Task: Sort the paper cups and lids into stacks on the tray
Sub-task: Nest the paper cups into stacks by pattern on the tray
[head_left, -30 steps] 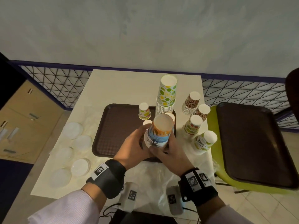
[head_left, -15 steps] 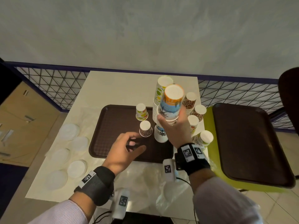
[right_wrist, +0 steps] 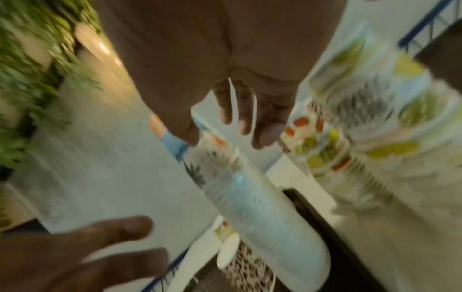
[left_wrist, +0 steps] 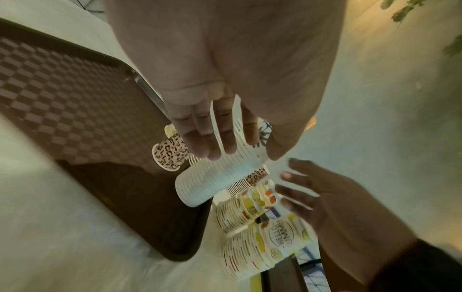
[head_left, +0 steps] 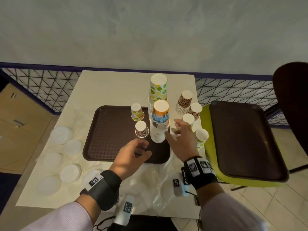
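While both hands, the left hand (head_left: 133, 155) and right hand (head_left: 180, 135), hover released beside it, the palm-print cup stack (head_left: 159, 124) on the tray's (head_left: 108, 130) near right could topple if brushed.

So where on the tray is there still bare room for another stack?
The tray's left half is bare, from its left rim to the two small cups. Its right side is crowded by the palm-print stack and the citrus stack.

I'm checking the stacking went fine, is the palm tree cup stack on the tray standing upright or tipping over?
Upright. The palm tree cup stack stands mouth-down on the brown tray, with neither hand touching it.
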`<move>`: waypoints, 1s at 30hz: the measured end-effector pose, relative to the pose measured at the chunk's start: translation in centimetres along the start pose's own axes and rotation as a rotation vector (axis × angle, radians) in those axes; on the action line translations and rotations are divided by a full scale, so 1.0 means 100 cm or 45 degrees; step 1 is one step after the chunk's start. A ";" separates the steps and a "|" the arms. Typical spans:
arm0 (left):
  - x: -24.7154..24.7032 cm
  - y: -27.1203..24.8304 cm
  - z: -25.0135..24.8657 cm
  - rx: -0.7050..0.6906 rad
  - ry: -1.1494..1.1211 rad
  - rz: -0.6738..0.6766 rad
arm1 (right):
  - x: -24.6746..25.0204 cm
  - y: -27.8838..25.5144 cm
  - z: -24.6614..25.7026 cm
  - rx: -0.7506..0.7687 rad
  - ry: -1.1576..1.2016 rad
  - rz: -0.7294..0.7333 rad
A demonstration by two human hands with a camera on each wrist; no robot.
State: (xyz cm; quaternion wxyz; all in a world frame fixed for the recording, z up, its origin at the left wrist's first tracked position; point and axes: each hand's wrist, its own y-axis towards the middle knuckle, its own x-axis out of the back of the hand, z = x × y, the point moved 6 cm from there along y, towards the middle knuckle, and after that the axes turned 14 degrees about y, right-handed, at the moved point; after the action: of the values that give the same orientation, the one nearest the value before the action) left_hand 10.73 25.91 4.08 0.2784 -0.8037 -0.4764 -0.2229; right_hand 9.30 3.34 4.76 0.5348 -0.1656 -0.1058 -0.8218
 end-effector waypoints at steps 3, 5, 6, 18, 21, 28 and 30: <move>-0.021 0.005 -0.010 -0.005 -0.062 0.071 | 0.066 -0.031 0.016 0.294 -0.079 -0.382; -0.040 0.010 -0.018 -0.026 -0.056 0.142 | 0.096 -0.033 0.004 0.249 -0.161 -0.508; -0.051 0.013 -0.022 -0.038 -0.051 0.170 | 0.102 -0.028 -0.009 0.168 -0.195 -0.488; -0.157 0.059 -0.055 -0.030 0.119 0.274 | 0.102 -0.016 -0.088 -0.040 0.012 -0.052; -0.176 0.071 -0.058 -0.021 0.180 0.344 | 0.116 -0.023 -0.101 -0.174 0.164 -0.151; -0.218 0.085 -0.062 0.039 0.176 0.522 | 0.132 -0.032 -0.127 -0.201 0.433 -0.224; -0.222 0.086 -0.064 0.038 0.151 0.500 | 0.133 -0.033 -0.130 -0.194 0.473 -0.224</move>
State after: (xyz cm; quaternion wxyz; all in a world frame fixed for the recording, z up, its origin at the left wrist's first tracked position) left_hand 7.83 4.08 -6.95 0.3560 -0.8624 -0.2964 -0.2041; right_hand -0.71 -11.12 -2.05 0.4574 -0.0413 0.0430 -0.8873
